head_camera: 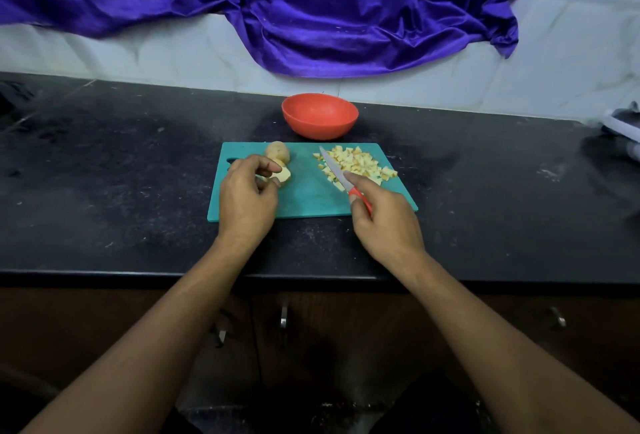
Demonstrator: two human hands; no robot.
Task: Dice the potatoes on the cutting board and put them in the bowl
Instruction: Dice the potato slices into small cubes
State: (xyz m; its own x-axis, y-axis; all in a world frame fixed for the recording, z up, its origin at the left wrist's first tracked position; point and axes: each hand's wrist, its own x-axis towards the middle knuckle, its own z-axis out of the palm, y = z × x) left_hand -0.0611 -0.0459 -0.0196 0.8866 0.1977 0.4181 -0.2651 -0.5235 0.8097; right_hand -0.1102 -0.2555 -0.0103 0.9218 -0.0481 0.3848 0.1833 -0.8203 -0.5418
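A teal cutting board [304, 187] lies on the dark counter. My left hand [247, 192] pinches cut potato slices [284, 175] on the board's left part. Just behind them sits an uncut potato piece [277, 151]. My right hand [384, 218] grips a red-handled knife [334, 168], forefinger along the blade, tip pointing up-left over the board. A pile of diced potato [358, 163] covers the board's right part, beside the blade. An orange bowl [319, 115] stands behind the board and looks empty.
Purple cloth [311, 7] hangs down the white tiled wall behind the bowl. A white object [621, 125] lies at the counter's right edge. The counter's front edge [138, 274] runs just below my wrists, with cabinet handles underneath.
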